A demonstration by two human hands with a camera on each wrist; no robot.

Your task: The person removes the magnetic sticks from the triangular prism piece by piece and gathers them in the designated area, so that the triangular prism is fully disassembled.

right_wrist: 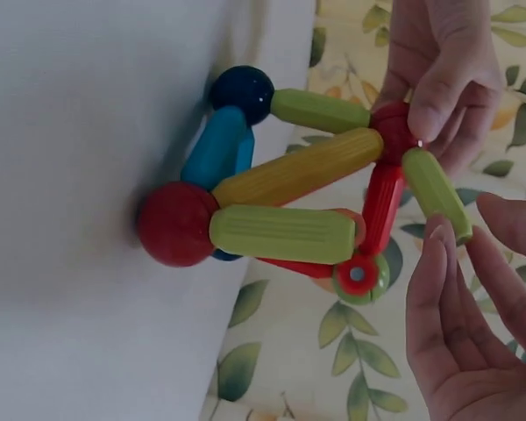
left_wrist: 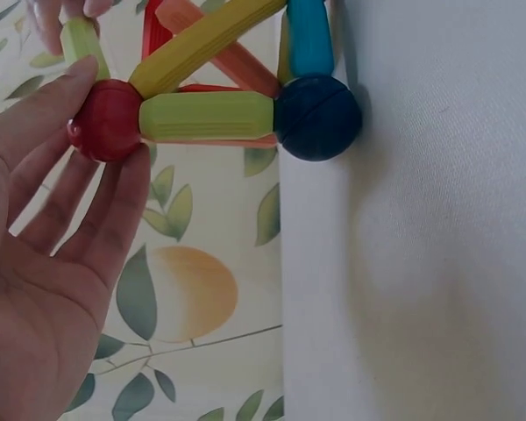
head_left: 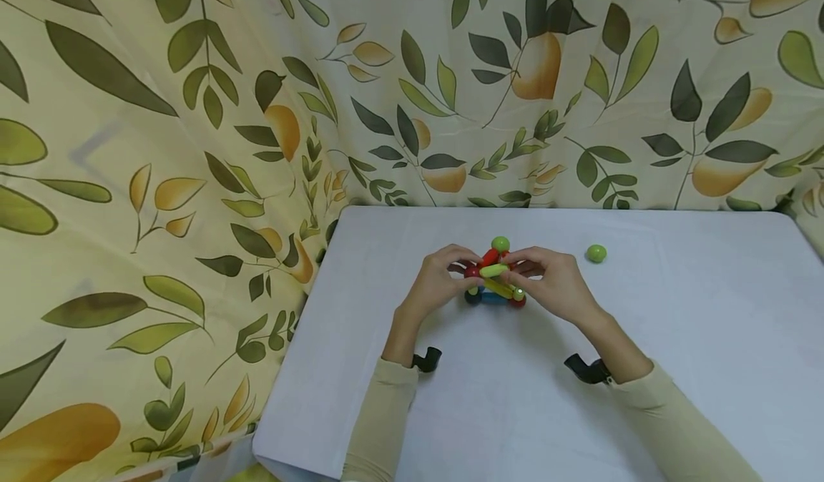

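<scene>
A small frame of coloured rods and balls stands on the white table. My left hand point(head_left: 439, 276) pinches the red ball point(left_wrist: 110, 121) at one upper corner of it. From that ball a light green rod point(right_wrist: 434, 193) sticks out, its far end between the fingertips of my right hand point(right_wrist: 473, 333). A yellow rod point(right_wrist: 298, 175) slopes from the same red ball down to a larger red ball point(right_wrist: 177, 224) on the table. Another light green rod point(left_wrist: 206, 116) joins it to a dark blue ball point(left_wrist: 317, 118). Below runs a blue rod point(head_left: 494, 298).
A loose green ball point(head_left: 596, 253) lies to the right on the white table point(head_left: 695, 310). Behind the frame's top shows another green ball point(head_left: 500, 244). A leaf-patterned cloth point(head_left: 399, 96) hangs along the table's back and left sides.
</scene>
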